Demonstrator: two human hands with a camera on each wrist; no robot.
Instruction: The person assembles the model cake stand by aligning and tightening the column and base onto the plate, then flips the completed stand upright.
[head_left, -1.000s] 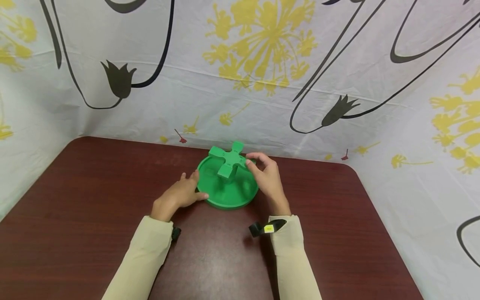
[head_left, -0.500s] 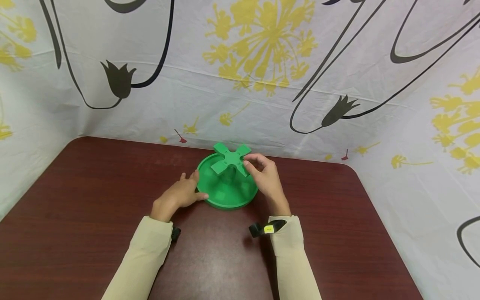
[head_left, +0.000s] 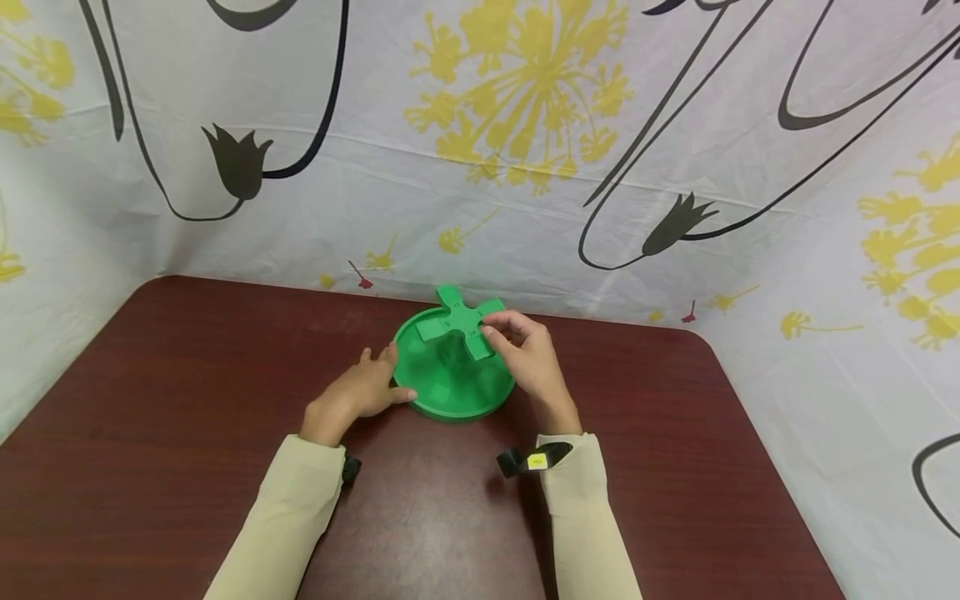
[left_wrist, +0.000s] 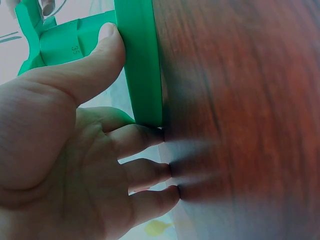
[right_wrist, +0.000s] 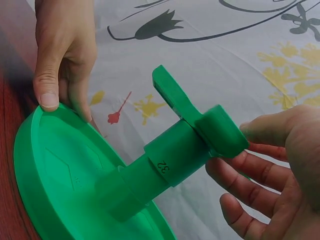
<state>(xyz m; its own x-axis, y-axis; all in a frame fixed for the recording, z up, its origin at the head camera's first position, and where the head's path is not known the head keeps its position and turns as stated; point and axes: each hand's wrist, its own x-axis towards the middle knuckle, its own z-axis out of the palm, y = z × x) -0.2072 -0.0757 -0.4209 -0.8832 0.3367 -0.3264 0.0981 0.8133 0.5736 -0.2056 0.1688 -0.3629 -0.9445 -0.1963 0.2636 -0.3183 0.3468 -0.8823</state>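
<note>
A green round dish-like base (head_left: 450, 398) with a raised rim lies on the table. From its middle rises a green post (right_wrist: 172, 152) marked "32", topped by a green four-armed cross-shaped knob (head_left: 463, 320). My left hand (head_left: 351, 394) grips the base's left rim, thumb (left_wrist: 102, 60) on the inner side and the other fingers outside, some fingertips touching the tabletop. My right hand (head_left: 534, 358) pinches one arm of the knob between thumb and fingers. In the right wrist view, the lower fingers (right_wrist: 245, 215) of this hand stay loosely bent below the knob.
The dark red-brown table (head_left: 187, 400) has rounded far corners. Close behind it hangs a white sheet (head_left: 360, 183) with grey and yellow flower prints. A black strap with a camera (head_left: 517, 460) sits on my right wrist.
The cross-shaped knob has turned clockwise as seen from above. My right hand has shifted slightly left along with it. My left hand and the base have stayed in place.
</note>
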